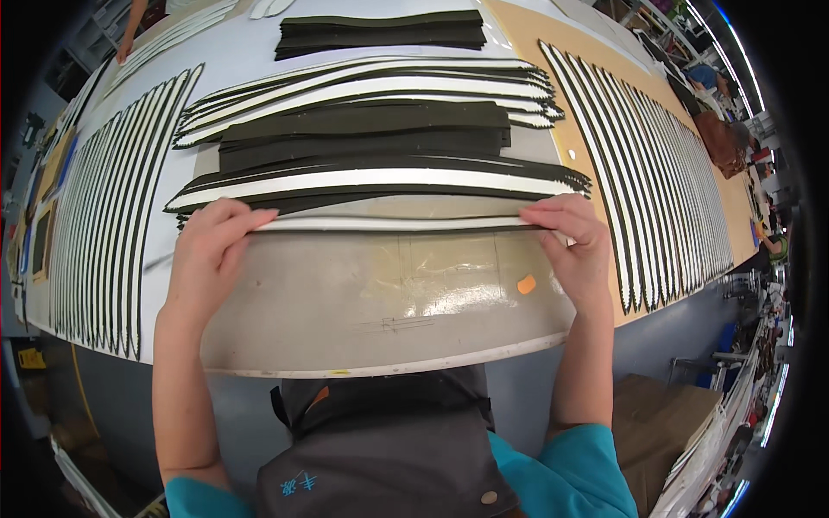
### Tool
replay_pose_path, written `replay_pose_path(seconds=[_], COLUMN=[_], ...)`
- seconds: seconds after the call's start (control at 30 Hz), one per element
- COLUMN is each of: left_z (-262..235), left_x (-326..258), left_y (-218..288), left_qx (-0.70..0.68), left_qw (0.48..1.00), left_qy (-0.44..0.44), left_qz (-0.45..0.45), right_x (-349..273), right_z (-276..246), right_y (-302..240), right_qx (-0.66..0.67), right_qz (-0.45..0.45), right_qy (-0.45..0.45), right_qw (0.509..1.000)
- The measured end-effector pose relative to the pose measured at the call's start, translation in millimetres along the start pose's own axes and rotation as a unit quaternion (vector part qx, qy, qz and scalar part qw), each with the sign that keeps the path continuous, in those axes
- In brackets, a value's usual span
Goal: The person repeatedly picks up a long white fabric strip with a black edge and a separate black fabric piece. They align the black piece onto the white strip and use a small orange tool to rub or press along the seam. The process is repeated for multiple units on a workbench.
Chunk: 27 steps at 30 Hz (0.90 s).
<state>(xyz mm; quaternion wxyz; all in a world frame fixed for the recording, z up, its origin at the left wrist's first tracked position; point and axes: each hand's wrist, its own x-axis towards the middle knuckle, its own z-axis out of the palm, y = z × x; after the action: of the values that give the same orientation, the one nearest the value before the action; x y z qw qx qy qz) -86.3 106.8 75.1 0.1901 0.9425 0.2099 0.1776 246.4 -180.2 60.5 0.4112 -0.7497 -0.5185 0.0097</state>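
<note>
Between my two hands a long black-and-white strip is stretched out level, just above the near part of the table. My left hand pinches its left end between thumb and fingers. At the other end my right hand grips the strip the same way. Right behind it lies a pile of black strips with a white strip on top, their ends jagged. Beyond that pile is a stack of plain black strips. Farther back are more black-and-white strips.
Rows of black-edged white strips lie at the left and right. Another black stack sits at the far side. A small orange piece rests on the grey tabletop. Another person's arm reaches in at the far left.
</note>
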Motion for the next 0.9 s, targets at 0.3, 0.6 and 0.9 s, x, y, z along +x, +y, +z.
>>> replay_pose_path(seconds=[0.3, 0.6, 0.9], left_z=[23.3, 74.8, 85.3], left_x=[-39.8, -12.1, -8.0], left_y=[32.4, 104.2, 108.0], left_qx=[-0.021, -0.05, -0.038], left_qw=[0.999, 0.994, 0.996], left_qy=[0.036, -0.066, -0.05], left_qz=[-0.009, 0.077, 0.065], right_x=[-55.1, -72.0, -87.5], right_z=[-14.6, 4.6, -4.7], right_y=[-2.2, -7.7, -8.5], right_qx=[-0.093, -0.237, -0.229], right_qz=[0.054, 0.048, 0.083], right_qy=[-0.003, -0.028, -0.012], right_qw=[0.994, 0.97, 0.97])
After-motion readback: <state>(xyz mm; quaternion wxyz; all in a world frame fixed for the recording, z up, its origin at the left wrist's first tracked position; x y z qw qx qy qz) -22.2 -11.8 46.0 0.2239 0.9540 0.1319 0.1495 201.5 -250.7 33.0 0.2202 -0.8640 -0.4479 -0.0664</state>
